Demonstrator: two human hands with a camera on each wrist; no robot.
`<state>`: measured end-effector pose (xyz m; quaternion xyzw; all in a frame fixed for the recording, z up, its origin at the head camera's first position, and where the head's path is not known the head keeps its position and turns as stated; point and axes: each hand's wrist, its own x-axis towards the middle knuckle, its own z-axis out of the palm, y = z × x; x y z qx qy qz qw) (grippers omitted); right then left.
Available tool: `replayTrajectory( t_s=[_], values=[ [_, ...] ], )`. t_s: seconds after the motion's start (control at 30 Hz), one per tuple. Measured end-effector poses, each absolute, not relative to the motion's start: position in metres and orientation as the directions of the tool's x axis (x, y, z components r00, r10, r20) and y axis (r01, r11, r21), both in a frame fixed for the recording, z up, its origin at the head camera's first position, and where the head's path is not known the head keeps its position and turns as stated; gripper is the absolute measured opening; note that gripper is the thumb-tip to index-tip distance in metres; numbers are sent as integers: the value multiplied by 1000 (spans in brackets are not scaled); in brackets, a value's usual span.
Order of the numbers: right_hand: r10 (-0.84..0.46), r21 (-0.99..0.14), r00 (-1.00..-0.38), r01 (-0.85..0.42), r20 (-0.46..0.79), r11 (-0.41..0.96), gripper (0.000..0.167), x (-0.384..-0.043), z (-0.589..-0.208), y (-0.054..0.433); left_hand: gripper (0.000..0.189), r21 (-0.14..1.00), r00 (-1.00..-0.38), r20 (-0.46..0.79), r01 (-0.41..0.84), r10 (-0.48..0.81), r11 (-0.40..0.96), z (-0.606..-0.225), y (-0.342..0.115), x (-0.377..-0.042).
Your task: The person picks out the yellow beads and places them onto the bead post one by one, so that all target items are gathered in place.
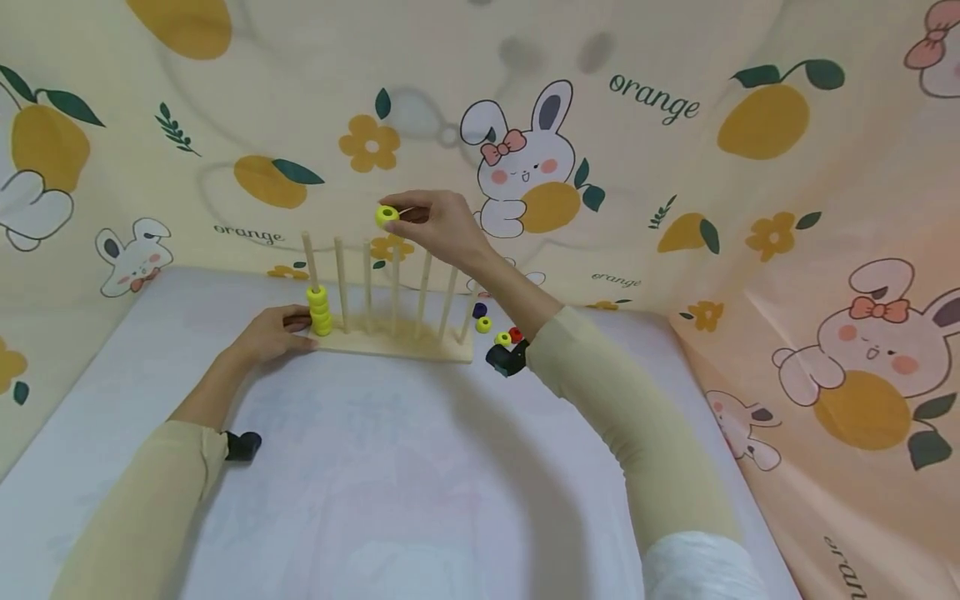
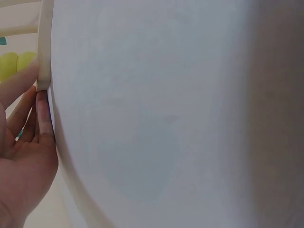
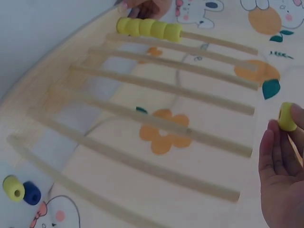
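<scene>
My right hand [image 1: 438, 223] pinches a yellow bead [image 1: 386, 215] between thumb and fingertips, raised above the pegs. The bead's hole shows in the head view. Below stands a wooden peg rack [image 1: 397, 346] with a row of upright pegs. On its leftmost peg sits a stack of several yellow beads [image 1: 320, 312]; the other pegs are bare. At the left end of the rack, my left hand [image 1: 272, 335] holds the base, fingers and thumb at its edge. In the left wrist view, the fingertips [image 2: 42, 102] lie right at the end of the base [image 2: 44, 66].
Loose beads lie on the white table [image 1: 375, 467] past the rack's right end: a dark blue bead [image 1: 480, 310], a yellow bead [image 1: 483, 325], another yellow bead [image 1: 503, 338] and a red bead [image 1: 515, 334]. A printed cloth [image 1: 315, 108] hangs behind and at the sides.
</scene>
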<state>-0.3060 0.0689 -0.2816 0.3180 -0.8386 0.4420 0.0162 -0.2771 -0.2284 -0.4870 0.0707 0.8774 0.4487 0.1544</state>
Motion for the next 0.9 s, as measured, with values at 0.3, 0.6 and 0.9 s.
replayTrajectory(
  t_s=[0.3, 0.6, 0.9],
  values=[
    [-554, -748, -795, -520, 248, 412, 31, -310, -278, 36, 75, 828, -944, -193, -9, 269, 561, -486, -228, -277],
    [-583, -725, -784, -527, 215, 443, 33, -311, -280, 10, 76, 824, -942, -187, 3, 278, 567, -489, -229, -277],
    [-618, -717, -767, -528, 172, 456, 33, -314, -283, -12, 78, 827, -937, -189, 9, 293, 562, -489, -231, -276]
  ],
)
